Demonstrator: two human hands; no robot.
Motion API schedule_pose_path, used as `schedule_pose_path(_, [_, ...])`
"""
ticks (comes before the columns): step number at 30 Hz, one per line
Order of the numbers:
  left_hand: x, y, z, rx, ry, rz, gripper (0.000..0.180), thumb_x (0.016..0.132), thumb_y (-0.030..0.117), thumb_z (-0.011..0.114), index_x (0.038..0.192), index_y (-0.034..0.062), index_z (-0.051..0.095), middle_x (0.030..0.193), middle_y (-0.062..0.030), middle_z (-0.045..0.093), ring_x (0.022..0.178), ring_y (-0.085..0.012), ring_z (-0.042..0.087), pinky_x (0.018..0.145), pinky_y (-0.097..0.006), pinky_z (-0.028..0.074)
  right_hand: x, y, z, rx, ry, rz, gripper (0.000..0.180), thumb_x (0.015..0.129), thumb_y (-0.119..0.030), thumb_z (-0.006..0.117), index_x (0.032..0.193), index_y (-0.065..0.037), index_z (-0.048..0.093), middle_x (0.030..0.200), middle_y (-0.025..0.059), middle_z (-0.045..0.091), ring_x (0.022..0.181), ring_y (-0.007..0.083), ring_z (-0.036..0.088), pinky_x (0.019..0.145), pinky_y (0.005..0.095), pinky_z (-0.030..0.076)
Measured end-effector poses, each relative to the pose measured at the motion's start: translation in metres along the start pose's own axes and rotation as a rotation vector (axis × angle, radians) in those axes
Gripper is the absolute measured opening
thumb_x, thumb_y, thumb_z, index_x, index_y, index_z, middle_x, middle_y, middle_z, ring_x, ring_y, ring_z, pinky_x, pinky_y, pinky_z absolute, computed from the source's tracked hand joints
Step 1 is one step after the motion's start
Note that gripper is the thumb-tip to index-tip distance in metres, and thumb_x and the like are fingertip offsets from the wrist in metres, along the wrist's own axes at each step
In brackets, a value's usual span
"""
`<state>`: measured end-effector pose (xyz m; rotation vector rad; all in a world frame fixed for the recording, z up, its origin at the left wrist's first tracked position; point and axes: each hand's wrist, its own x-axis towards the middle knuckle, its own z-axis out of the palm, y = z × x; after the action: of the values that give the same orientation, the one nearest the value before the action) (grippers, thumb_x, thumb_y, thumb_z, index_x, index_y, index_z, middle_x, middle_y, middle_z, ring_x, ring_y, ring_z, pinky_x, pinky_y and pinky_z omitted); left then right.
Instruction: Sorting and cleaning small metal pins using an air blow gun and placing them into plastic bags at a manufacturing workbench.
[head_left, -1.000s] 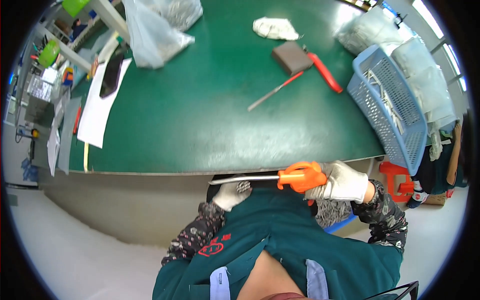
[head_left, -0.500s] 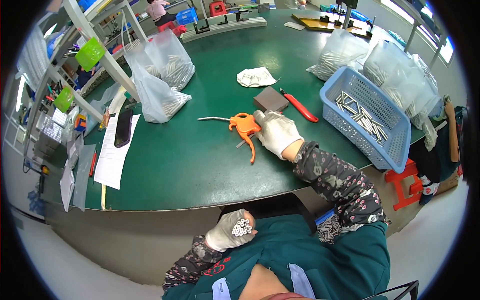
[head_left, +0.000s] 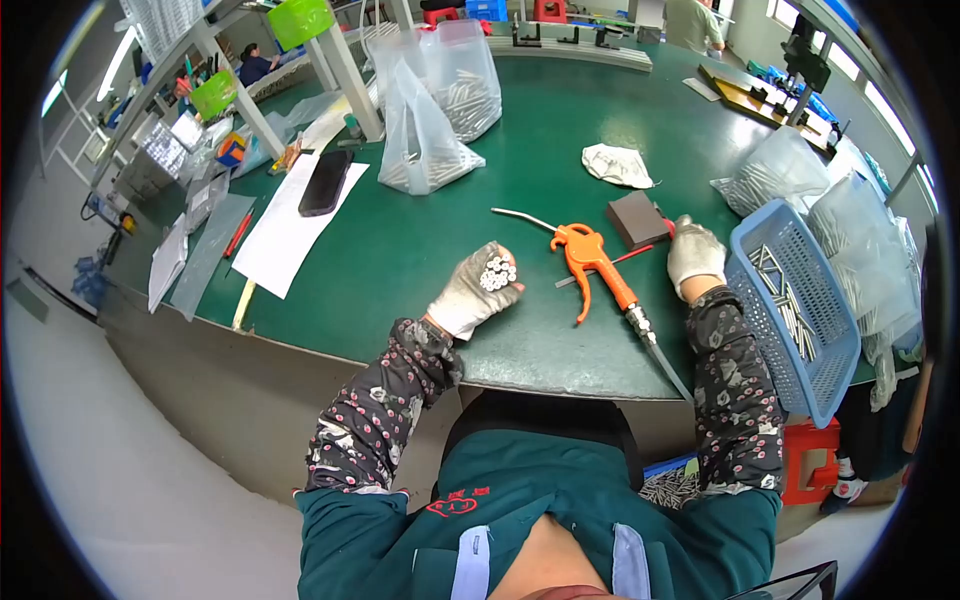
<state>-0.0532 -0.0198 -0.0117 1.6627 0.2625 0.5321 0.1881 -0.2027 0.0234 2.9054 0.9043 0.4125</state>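
Head view | left hand [head_left: 470,290] clenched on a bundle of small metal pins [head_left: 498,272], resting on the green tabletop [head_left: 400,250] | right hand [head_left: 695,255] on a red-handled tool beside the dark block [head_left: 638,219], grip unclear | orange air gun [head_left: 590,262] lies released between hands | pins not yet in blue basket [head_left: 800,330], far right

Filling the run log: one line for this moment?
left hand: grips metal pins | right hand: at grey block | air gun: on table

surface [head_left: 420,250]: dark green
air blow gun [head_left: 590,258]: orange body, silver nozzle
basket [head_left: 815,375]: light blue
gloves [head_left: 470,292]: pale grey
sleeves [head_left: 375,410]: dark, pink floral print
block [head_left: 638,219]: dark brown
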Motion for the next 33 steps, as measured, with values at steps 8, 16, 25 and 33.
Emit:
schedule_pose_path(8, [-0.001,0.005,0.004,-0.009,-0.024,-0.053,0.027,0.071,-0.006,0.066,0.086,0.0087,0.049,0.077,0.0043,0.048,0.072,-0.0050,0.047,0.067,-0.019,0.042,-0.031,-0.014,-0.058,0.604,0.303,-0.254,0.023,0.073,-0.009,0.049,0.094,-0.002,0.056,0.087,0.0200,0.060,0.081,0.0369,0.059,0.071,0.0414,0.048])
schedule_pose_path(16, [0.005,-0.008,0.000,0.053,-0.044,-0.037,0.030,0.068,-0.009,0.064,0.087,0.0084,0.049,0.080,0.0029,0.050,0.074,-0.0065,0.050,0.070,-0.021,0.045,-0.063,-0.050,-0.081,0.755,-0.054,-0.664,0.025,0.077,-0.010,0.051,0.100,-0.003,0.059,0.067,0.0187,0.058,0.061,0.0348,0.058,0.059,0.0404,0.046])
schedule_pose_path(25, [0.001,-0.005,-0.005,-0.010,-0.015,0.025,0.028,0.071,-0.004,0.067,0.089,0.0083,0.049,0.077,0.0032,0.051,0.075,-0.0064,0.053,0.067,-0.022,0.046,-0.049,-0.058,-0.067,0.781,-0.060,-0.628,0.029,0.081,-0.022,0.050,0.102,-0.005,0.058,0.069,0.0189,0.060,0.066,0.0351,0.059,0.061,0.0418,0.046])
schedule_pose_path(33, [0.015,0.070,-0.033,-0.575,0.296,-0.013,0.015,0.079,0.009,0.062,0.086,0.0093,0.049,0.071,-0.0002,0.052,0.062,-0.0131,0.053,0.054,-0.027,0.047,-0.053,-0.004,-0.022,0.881,0.350,-0.359,0.021,0.078,-0.011,0.053,0.099,-0.006,0.055,0.070,0.0182,0.059,0.064,0.0351,0.059,0.056,0.0411,0.046])
